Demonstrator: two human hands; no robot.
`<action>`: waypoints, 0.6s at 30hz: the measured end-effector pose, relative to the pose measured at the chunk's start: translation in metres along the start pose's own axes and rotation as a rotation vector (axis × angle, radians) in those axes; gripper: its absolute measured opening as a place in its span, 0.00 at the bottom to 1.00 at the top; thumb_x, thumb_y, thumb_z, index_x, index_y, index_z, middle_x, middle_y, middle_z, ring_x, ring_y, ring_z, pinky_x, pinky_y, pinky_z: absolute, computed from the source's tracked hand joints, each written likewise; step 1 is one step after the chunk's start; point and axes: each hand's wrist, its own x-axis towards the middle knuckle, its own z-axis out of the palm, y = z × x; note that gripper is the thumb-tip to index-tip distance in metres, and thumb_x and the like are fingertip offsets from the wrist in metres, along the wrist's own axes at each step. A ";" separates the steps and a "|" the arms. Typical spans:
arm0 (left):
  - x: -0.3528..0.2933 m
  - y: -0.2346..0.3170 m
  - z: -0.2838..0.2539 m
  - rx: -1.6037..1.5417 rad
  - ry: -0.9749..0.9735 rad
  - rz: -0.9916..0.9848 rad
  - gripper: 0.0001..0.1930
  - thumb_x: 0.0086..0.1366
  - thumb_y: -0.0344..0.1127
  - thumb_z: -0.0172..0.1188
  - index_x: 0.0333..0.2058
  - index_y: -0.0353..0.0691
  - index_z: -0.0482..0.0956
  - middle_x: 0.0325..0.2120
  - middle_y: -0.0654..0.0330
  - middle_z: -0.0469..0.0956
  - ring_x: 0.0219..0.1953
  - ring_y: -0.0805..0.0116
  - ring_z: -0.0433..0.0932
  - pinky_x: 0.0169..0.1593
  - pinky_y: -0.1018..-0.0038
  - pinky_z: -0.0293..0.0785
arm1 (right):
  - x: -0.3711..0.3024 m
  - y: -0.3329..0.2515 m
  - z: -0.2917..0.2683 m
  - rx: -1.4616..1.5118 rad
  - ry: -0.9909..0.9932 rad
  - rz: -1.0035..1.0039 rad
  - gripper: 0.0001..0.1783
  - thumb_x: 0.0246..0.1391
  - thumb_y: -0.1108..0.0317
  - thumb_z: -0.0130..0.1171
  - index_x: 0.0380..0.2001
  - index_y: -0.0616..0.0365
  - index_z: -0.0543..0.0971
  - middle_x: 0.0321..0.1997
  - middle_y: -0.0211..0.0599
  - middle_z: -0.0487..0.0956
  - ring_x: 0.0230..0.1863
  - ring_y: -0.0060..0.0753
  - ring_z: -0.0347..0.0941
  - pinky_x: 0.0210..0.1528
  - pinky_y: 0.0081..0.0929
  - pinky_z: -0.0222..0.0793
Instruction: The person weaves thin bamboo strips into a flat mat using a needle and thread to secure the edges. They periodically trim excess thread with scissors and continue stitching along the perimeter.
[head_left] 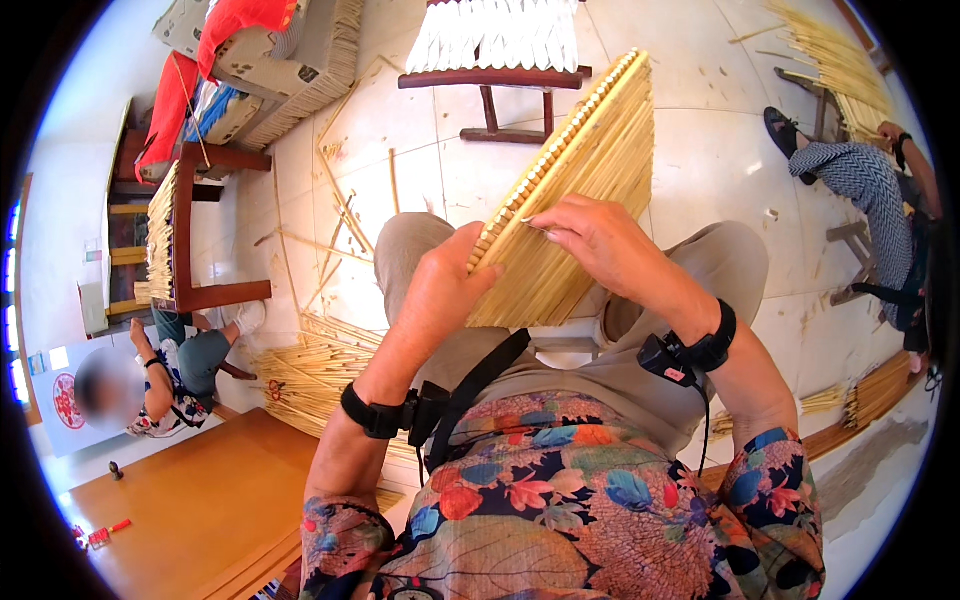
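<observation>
A flat panel of yellow straw stalks (600, 170) stands slanted over my lap, with a thick plaited edge (560, 148) running up its left side. Near the lower end of that edge, my left hand (447, 275) is closed around the panel, its thumb on the stalks. Against the face of the panel, just right of the plait, my right hand (600, 240) has thumb and forefinger pinched together. A small pale tip shows at these fingers; whether it is a straw end or a nail cannot be made out.
Loose stalks (330, 355) lie on the floor at my left, by a brown wooden surface (220, 490). A wooden stand with white strips (490, 77) is ahead. One person (185, 370) sits at left, another (870, 190) at right beside more straw (835, 60).
</observation>
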 end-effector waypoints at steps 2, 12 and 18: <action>-0.003 0.006 0.003 -0.023 -0.021 -0.003 0.25 0.58 0.31 0.65 0.53 0.30 0.71 0.40 0.47 0.80 0.41 0.63 0.80 0.45 0.70 0.75 | -0.009 0.004 0.000 0.055 0.020 0.006 0.11 0.56 0.74 0.57 0.43 0.60 0.79 0.35 0.43 0.77 0.37 0.43 0.75 0.40 0.32 0.71; -0.039 0.027 0.029 0.060 0.055 0.168 0.20 0.61 0.34 0.61 0.48 0.33 0.67 0.37 0.42 0.75 0.38 0.39 0.75 0.39 0.54 0.73 | -0.058 0.001 0.002 0.174 0.144 0.050 0.12 0.54 0.77 0.61 0.42 0.57 0.80 0.28 0.37 0.72 0.30 0.35 0.73 0.33 0.28 0.69; -0.048 0.029 0.032 0.096 0.145 0.199 0.20 0.62 0.32 0.61 0.51 0.32 0.69 0.38 0.46 0.73 0.39 0.44 0.76 0.40 0.58 0.74 | -0.064 -0.006 -0.005 0.110 0.044 0.141 0.12 0.54 0.76 0.61 0.43 0.56 0.81 0.31 0.36 0.75 0.32 0.33 0.75 0.34 0.28 0.70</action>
